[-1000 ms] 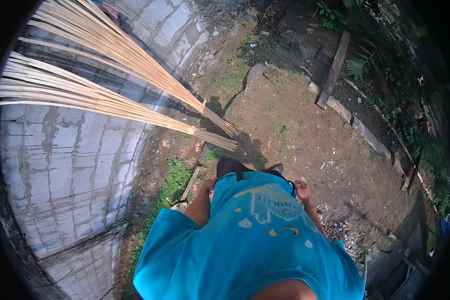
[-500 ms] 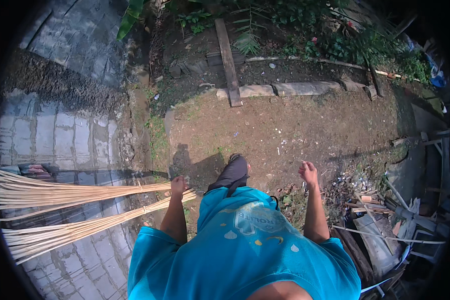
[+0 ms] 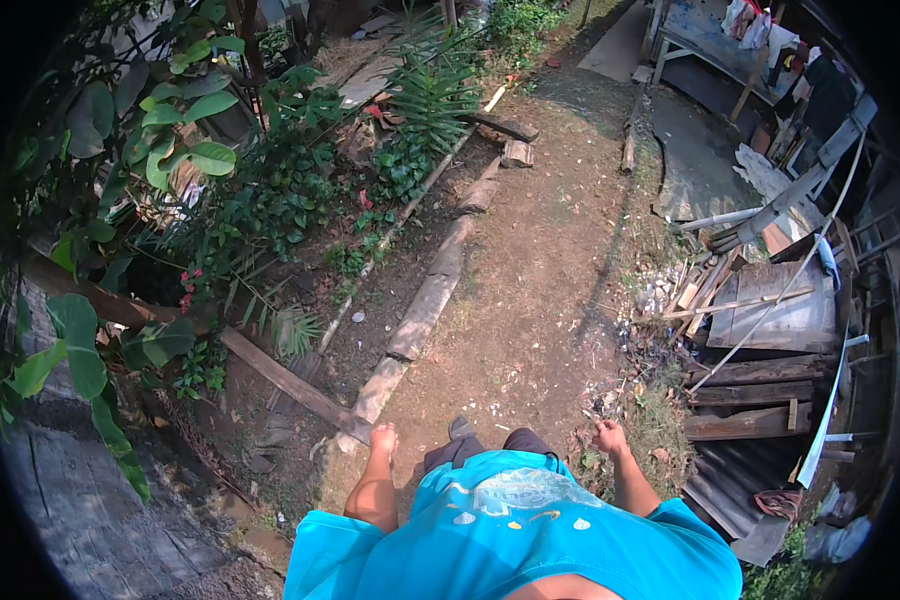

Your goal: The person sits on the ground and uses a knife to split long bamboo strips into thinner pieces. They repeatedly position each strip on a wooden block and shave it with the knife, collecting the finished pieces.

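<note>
Head cam: L hand (image 3: 383,440), R hand (image 3: 608,436) apart, can't tell if gripping; tee print (image 3: 525,490) faded.

The shirt (image 3: 510,560) was coloured bright turquoise and patterned with a pale print (image 3: 525,492) and white and yellow drops (image 3: 463,519). The trousers (image 3: 452,455) were dyed dark grey-purple. The plank (image 3: 295,385) was weathered grey-brown, the path (image 3: 530,330) speckled white over brown, the leaves (image 3: 80,340) coloured green, the flowers (image 3: 188,285) tinted pinkish red.
</note>
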{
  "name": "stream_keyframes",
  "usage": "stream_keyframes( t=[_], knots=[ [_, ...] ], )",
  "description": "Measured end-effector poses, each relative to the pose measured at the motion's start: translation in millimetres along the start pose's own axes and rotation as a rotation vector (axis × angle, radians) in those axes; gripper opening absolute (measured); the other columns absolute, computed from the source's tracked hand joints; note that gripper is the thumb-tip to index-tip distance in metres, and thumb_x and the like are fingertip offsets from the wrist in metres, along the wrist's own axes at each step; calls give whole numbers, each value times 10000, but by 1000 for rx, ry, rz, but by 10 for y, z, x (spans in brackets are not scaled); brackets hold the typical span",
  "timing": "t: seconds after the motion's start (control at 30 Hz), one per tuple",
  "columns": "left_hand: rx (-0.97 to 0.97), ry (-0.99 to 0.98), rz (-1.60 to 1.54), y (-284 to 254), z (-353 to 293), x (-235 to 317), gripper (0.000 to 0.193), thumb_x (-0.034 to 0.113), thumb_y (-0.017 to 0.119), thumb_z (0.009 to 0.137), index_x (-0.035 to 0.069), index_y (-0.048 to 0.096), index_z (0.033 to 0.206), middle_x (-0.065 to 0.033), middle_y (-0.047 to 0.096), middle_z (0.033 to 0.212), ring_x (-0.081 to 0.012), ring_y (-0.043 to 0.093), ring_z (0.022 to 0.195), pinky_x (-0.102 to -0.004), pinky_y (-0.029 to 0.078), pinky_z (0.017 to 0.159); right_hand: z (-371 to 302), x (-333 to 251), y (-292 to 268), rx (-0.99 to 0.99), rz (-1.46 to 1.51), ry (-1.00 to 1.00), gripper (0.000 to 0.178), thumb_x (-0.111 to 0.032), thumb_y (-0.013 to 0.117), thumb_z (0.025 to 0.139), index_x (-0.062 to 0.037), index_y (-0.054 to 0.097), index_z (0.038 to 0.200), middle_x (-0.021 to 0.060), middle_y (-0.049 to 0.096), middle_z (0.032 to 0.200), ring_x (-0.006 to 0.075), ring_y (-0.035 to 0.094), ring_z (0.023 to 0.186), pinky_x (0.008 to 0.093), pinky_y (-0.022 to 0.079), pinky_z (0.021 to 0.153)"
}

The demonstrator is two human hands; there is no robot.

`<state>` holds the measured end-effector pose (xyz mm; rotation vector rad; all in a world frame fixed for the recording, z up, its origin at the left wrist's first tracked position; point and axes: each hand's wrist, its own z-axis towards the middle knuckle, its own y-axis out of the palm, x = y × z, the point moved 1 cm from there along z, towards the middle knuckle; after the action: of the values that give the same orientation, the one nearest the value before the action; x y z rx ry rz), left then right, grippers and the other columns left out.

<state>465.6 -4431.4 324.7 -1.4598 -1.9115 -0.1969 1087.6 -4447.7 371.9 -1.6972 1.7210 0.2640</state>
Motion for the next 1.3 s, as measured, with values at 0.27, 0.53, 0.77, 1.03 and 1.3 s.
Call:
stream_keyframes(
  t=[0.27, 0.53, 0.77, 1.03, 1.3],
  knots=[
    [-193, 508, 221, 2078, 1131, 3933, 209, 219, 618, 981, 34, 673, 1063, -31, 673, 812, -116, 618, 677, -276, 513, 624, 523, 276, -154, 260, 294, 309, 247, -319, 590, 986, -116, 603, 1126, 79, 650, 766, 219, 653, 602, 381, 448, 441],
    [-213, 257, 509, 3619, 1870, 4122, 290, 289, 629, 976, 30, 685, 1095, -73, 704, 853, -181, 645, 654, -329, 511, 577, 2360, -436, 126, -95, 7, 383, 333, -377, 632, 954, -79, 669, 1100, 100, 684, 827, 231, 665, 684, 405, 529, 572],
    [-192, -93, 872, 4430, 1009, 5473, 311, 224, 591, 966, 26, 664, 1194, -130, 685, 1012, -235, 671, 747, -377, 518, 509, 4505, -3933, -1278, 222, 242, -166, 274, -267, 610, 995, -22, 612, 1116, 80, 660, 825, 156, 643, 676, 297, 523, 575],
    [-263, -77, 1052, 6293, 3643, 6271, 323, 229, 584, 943, -47, 644, 1099, -142, 693, 829, -239, 622, 562, -379, 440, 432, 6117, -6479, -2081, 274, 192, -401, 241, -196, 615, 987, -1, 622, 1129, 60, 656, 823, 133, 619, 673, 279, 527, 602],
    [-447, 423, 706, 9664, 3234, 9410, 273, 334, 602, 969, 86, 716, 964, -82, 713, 782, -150, 586, 585, -342, 455, 530, 6352, -6806, -2325, 35, -163, 225, 387, -405, 651, 944, -27, 730, 971, 118, 743, 875, 212, 696, 748, 349, 556, 676]
  ],
)
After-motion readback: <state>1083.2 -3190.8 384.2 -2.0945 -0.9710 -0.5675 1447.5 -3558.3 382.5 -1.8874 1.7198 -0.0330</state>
